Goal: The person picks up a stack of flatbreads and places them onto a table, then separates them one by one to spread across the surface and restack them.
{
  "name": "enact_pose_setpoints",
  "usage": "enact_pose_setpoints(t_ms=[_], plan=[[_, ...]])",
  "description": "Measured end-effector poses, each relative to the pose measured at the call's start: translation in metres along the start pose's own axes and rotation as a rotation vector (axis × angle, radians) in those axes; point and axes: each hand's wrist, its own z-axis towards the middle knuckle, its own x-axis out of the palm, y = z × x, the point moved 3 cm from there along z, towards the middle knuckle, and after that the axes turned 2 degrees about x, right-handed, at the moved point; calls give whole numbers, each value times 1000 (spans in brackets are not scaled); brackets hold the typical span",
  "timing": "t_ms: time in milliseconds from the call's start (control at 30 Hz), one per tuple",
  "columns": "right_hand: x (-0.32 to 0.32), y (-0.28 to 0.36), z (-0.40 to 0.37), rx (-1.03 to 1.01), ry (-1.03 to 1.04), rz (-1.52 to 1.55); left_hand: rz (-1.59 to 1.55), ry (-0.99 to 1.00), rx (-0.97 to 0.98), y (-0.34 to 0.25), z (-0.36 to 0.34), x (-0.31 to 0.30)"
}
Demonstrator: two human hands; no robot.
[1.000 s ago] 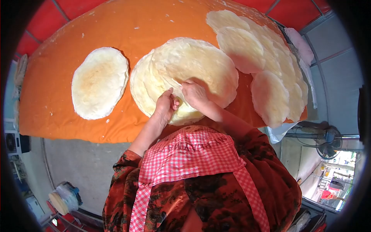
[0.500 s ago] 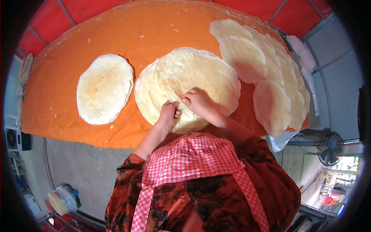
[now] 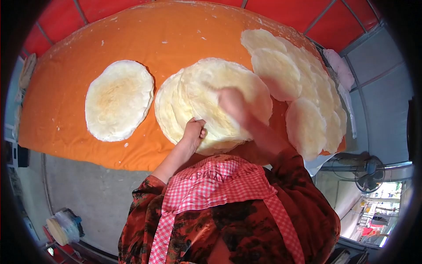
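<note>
In the head view, a pile of thin, pale round flatbreads [image 3: 224, 79] lies in front of me, its sheets overlapping towards the left. My left hand [image 3: 194, 131] is closed at the near edge of the upper sheets, with the thumb and fingers pinching a flatbread edge. Over the right half of the pile, my right hand [image 3: 233, 103] is smeared by motion, so its fingers cannot be made out. A separate stack of flatbreads [image 3: 119, 101] sits to the left, browned lightly in its middle.
Several overlapping flatbreads [image 3: 307, 79] spread along the right side of the orange cloth [image 3: 145, 35]. A black fan [image 3: 370, 174] stands off the table's right end. Round pale discs in plastic [image 3: 61, 229] are low on the left, below the cloth's edge.
My right hand has moved away from my left hand, up and to the right over the pile. The left hand stays at the same edge. The view has shifted slightly.
</note>
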Motion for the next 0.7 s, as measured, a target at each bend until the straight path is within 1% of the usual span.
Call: enact_pose_setpoints(t_ms=[33, 100, 133, 167, 233, 267, 333, 433, 533, 633, 700], plan=[[-31, 1, 12, 119, -5, -19, 0, 1, -1, 0, -1, 0], [-70, 25, 11, -54, -204, -27, -7, 1, -7, 1, -1, -3], [-78, 32, 7, -131, -304, -30, -10, 4, -14, 3, 0, -4], [-65, 36, 4, -139, -234, -53, -15, 10, -15, 2, 2, -3], [-16, 46, -3, -163, -98, -103, -22, 8, -9, 0, 1, -1], [6, 47, -5, -144, -78, -77, -33, 1, -7, 0, 0, -1], [43, 49, -11, -108, -24, -20, -26, 47, 13, 3, 4, -2], [49, 52, -12, -58, -26, 17, -38, 66, 39, 7, 10, -8], [29, 67, -24, -21, -38, 80, -37, 65, 48, 8, 9, -5], [36, 61, -24, 46, -37, 61, -25, 63, 42, 5, 6, -3], [40, 54, -17, 45, 95, 23, -24, 54, 30, 3, 2, -1]])
